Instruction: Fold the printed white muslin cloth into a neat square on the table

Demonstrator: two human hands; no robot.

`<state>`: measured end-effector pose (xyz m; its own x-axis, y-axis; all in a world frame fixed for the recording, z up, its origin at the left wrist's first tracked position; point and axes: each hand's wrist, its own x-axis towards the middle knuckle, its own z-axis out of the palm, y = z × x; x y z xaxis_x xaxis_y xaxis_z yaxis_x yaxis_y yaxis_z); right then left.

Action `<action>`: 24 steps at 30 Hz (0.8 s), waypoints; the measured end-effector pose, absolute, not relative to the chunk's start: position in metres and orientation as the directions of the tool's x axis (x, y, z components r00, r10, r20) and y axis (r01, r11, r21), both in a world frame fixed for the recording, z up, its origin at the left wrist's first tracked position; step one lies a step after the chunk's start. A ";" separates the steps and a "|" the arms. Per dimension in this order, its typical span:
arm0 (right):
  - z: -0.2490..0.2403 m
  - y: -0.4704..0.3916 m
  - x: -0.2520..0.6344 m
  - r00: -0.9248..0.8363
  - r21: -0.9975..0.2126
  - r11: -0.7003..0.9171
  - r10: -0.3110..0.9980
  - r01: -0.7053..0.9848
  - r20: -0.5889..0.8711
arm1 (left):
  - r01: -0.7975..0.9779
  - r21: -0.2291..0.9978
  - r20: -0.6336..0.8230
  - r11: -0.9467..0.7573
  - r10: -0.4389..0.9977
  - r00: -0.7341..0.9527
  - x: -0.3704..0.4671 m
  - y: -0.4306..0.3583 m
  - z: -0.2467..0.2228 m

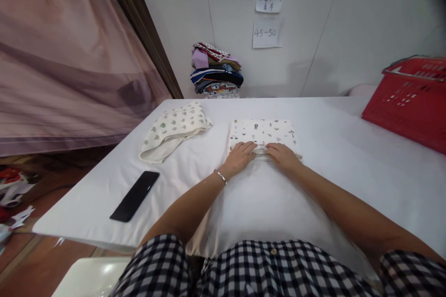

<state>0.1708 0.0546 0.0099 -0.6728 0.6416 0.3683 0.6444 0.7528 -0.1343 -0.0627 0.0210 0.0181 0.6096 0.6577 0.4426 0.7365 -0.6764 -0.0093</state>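
A white folded cloth (pixel 263 131) with small scattered prints lies flat on the white-covered table, straight ahead of me. At its near edge, my left hand (pixel 240 158) grips the layers left of the middle, with fingers on top. My right hand (pixel 283 155) holds the same edge just to the right, with fingers curled over it and only a small gap between the hands. The thumbs are mostly hidden. Left of this stack lies a loosely folded cream cloth (pixel 177 130) with green-grey prints, untouched by either hand.
A black phone (pixel 135 196) lies near the table's left edge. On the right stands a red plastic basket (pixel 411 102). A pile of folded fabrics (pixel 218 72) rises behind the far edge, against a wall with two paper notes (pixel 267 32). A pink curtain (pixel 76 55) hangs left.
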 end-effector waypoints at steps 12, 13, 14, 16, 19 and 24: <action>0.005 0.050 0.167 -0.672 -0.118 0.790 0.581 0.602 0.460 | 0.826 -0.010 0.506 -0.563 0.710 0.490 -0.056 0.020 0.018; 0.005 0.049 0.166 -0.662 -0.128 0.780 0.595 0.613 0.456 | 0.826 0.013 0.514 -0.563 0.712 0.477 -0.056 0.019 0.017; 0.006 0.049 0.164 -0.649 -0.138 0.767 0.612 0.627 0.451 | 0.826 0.032 0.520 -0.563 0.715 0.468 -0.056 0.019 0.016; 0.007 0.049 0.161 -0.623 -0.154 0.739 0.646 0.656 0.442 | 0.830 0.063 0.530 -0.554 0.723 0.443 -0.056 0.020 0.015; 0.008 0.049 0.157 -0.590 -0.158 0.702 0.682 0.695 0.432 | 0.836 0.089 0.537 -0.541 0.733 0.417 -0.054 0.020 0.014; 0.006 0.048 0.157 -0.605 -0.132 0.718 0.658 0.683 0.449 | 0.839 0.112 0.491 -0.533 0.764 0.420 -0.053 0.017 0.013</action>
